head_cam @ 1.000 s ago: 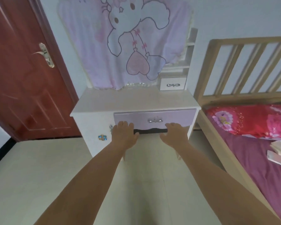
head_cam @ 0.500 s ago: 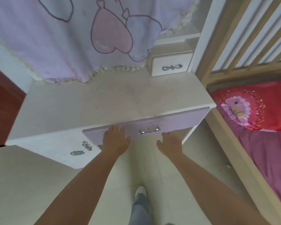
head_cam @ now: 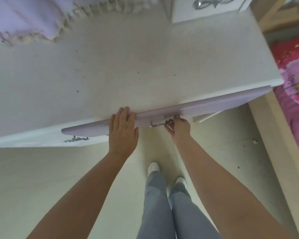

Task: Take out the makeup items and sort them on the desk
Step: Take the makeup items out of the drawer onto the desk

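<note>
Lilac drawer front (head_cam: pixel 205 106): right hand (head_cam: pixel 179 127) pinches its handle (head_cam: pixel 158 124), left hand (head_cam: pixel 123 133) lies flat; fringed cloth (head_cam: pixel 24 19) drapes behind.

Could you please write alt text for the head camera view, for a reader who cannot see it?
Seen from above, a person's right hand pinches the metal bow handle of a lilac drawer under a white dressing desk, while the left hand lies flat on the drawer front. No makeup items show yet.

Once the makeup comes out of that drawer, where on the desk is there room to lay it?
The desk top is bare between the fringed cloth at back left, the small drawer box at back right, and the front edge, where the left hand rests.
</note>
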`<state>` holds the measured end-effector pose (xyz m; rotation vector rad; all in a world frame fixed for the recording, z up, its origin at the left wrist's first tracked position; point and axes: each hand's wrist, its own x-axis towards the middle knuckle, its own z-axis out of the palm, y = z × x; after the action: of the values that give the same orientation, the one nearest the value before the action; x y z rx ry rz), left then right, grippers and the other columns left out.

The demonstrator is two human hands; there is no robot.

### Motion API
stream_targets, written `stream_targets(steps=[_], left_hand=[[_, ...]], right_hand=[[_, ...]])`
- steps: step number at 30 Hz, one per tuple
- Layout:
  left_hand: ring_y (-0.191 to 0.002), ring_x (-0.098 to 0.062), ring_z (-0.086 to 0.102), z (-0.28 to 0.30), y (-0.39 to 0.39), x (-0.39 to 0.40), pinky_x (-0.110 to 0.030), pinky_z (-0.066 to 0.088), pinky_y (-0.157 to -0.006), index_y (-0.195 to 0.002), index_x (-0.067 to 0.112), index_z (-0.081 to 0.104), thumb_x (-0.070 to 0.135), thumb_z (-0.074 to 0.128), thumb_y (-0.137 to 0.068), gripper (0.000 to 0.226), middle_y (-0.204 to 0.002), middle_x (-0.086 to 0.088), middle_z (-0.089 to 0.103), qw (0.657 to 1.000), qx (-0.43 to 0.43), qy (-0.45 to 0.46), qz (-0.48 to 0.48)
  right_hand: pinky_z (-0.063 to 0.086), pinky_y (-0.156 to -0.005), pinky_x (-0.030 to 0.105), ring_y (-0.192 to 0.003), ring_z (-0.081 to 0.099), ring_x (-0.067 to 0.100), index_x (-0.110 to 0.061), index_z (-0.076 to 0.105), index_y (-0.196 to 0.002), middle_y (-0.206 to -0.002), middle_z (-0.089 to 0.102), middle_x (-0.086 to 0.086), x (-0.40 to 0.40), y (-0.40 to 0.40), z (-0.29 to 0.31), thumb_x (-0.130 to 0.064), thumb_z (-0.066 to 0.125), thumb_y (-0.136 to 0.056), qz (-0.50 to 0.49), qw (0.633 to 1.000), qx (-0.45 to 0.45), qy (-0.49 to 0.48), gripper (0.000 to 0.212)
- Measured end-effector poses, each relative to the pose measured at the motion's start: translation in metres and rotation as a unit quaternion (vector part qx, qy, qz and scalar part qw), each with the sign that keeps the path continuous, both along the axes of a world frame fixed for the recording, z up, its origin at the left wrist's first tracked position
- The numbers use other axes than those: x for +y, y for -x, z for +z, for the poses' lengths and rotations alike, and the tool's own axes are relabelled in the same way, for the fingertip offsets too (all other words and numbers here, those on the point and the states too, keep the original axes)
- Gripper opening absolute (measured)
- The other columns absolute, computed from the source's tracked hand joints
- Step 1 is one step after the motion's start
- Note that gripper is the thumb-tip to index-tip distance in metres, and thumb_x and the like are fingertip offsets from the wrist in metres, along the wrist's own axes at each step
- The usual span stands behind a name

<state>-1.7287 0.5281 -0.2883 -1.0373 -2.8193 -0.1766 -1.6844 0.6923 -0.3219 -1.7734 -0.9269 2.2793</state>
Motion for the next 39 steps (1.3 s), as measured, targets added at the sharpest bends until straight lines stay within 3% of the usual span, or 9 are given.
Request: stream_targets(steps=[7, 11, 14, 17, 19, 23, 29, 36, 39], left_hand=[[-0.093, -0.024, 0.041, -0.005, -0.017, -0.002, -0.038, 0.042, -0.087, -0.108, 0.010, 0.048, 0.011, 0.045, -0.074, 0.034, -0.094, -0.016, 0.065, 0.996, 0.036, -0.056, 0.054], [-0.070, -0.030, 0.062, 0.004, -0.027, -0.004, -0.032, 0.051, -0.067, -0.085, 0.006, 0.067, -0.002, 0.073, -0.062, 0.025, -0.076, -0.012, 0.067, 0.999, -0.006, -0.018, 0.038], [-0.062, -0.030, 0.063, 0.009, -0.047, -0.011, -0.030, 0.052, -0.061, -0.077, 0.004, 0.070, -0.002, 0.084, -0.052, 0.029, -0.070, -0.011, 0.067, 0.999, -0.032, -0.016, 0.018], [-0.067, -0.027, 0.057, 0.004, -0.064, -0.021, -0.025, 0.038, -0.066, -0.077, 0.006, 0.069, 0.003, 0.067, -0.066, 0.012, -0.069, -0.008, 0.064, 0.999, 0.002, -0.039, 0.001], [-0.069, -0.025, 0.053, 0.001, -0.073, -0.025, -0.025, 0.028, -0.064, -0.076, 0.007, 0.068, 0.013, 0.048, -0.071, 0.021, -0.068, -0.008, 0.062, 0.999, 0.007, -0.043, -0.005], [-0.066, -0.022, 0.047, -0.004, -0.097, -0.030, -0.025, 0.025, -0.061, -0.072, 0.007, 0.068, 0.014, 0.044, -0.070, 0.025, -0.064, -0.007, 0.060, 0.999, 0.009, -0.048, -0.011], [-0.065, -0.020, 0.042, -0.018, -0.109, -0.032, -0.026, 0.033, -0.058, -0.082, 0.017, 0.046, 0.012, 0.046, -0.067, 0.016, -0.062, -0.004, 0.058, 0.997, -0.006, -0.074, -0.012], [-0.067, -0.016, 0.031, -0.044, -0.119, -0.031, -0.021, 0.037, -0.048, -0.077, 0.020, 0.038, 0.005, 0.065, -0.045, 0.045, -0.059, -0.001, 0.055, 0.996, -0.086, -0.026, -0.002], [-0.068, -0.016, 0.031, -0.045, -0.116, -0.030, -0.020, 0.036, -0.048, -0.078, 0.019, 0.038, 0.005, 0.064, -0.045, 0.044, -0.060, -0.001, 0.055, 0.996, -0.084, -0.014, -0.005]], right_hand=[[0.052, -0.075, 0.038, -0.062, 0.052, 0.018, -0.009, 0.038, -0.075, -0.071, 0.046, 0.009, -0.006, -0.018, 0.002, 0.004, 0.035, -0.093, 0.040, 0.999, 0.008, -0.011, 0.023], [0.050, -0.080, 0.036, -0.065, 0.053, 0.019, -0.007, 0.041, -0.094, -0.074, 0.047, 0.010, -0.015, -0.045, 0.005, 0.006, 0.037, -0.092, 0.047, 0.999, 0.018, 0.004, 0.014], [0.049, -0.081, 0.036, -0.067, 0.054, 0.019, -0.008, 0.042, -0.084, -0.073, 0.047, 0.010, -0.018, -0.069, 0.005, 0.007, 0.037, -0.092, 0.052, 0.998, 0.015, 0.015, 0.018], [0.048, -0.082, 0.037, -0.066, 0.053, 0.019, -0.009, 0.039, -0.077, -0.071, 0.046, 0.010, -0.023, -0.087, 0.003, 0.007, 0.035, -0.093, 0.050, 0.998, 0.022, 0.024, 0.023], [0.047, -0.083, 0.038, -0.066, 0.053, 0.019, -0.008, 0.040, -0.078, -0.071, 0.046, 0.011, -0.026, -0.098, 0.001, 0.006, 0.035, -0.093, 0.056, 0.998, 0.026, 0.024, 0.021], [0.047, -0.087, 0.041, -0.066, 0.053, 0.021, -0.008, 0.040, -0.077, -0.071, 0.047, 0.012, -0.026, -0.118, -0.001, 0.006, 0.035, -0.093, 0.055, 0.998, 0.015, 0.030, 0.022], [0.048, -0.077, 0.036, -0.067, 0.053, 0.019, -0.007, 0.043, -0.085, -0.072, 0.048, 0.011, -0.025, -0.123, -0.009, 0.005, 0.036, -0.093, 0.059, 0.998, -0.005, 0.035, 0.016], [0.056, -0.048, 0.025, -0.052, 0.065, 0.015, -0.010, 0.052, -0.084, -0.057, 0.065, 0.004, -0.016, -0.122, -0.038, 0.005, 0.039, -0.092, 0.041, 0.994, -0.004, 0.097, 0.021], [0.057, -0.052, 0.028, -0.064, 0.064, 0.019, -0.008, 0.052, -0.087, -0.061, 0.066, 0.005, -0.014, -0.121, -0.048, 0.006, 0.037, -0.092, 0.021, 0.994, 0.000, 0.106, 0.021]])
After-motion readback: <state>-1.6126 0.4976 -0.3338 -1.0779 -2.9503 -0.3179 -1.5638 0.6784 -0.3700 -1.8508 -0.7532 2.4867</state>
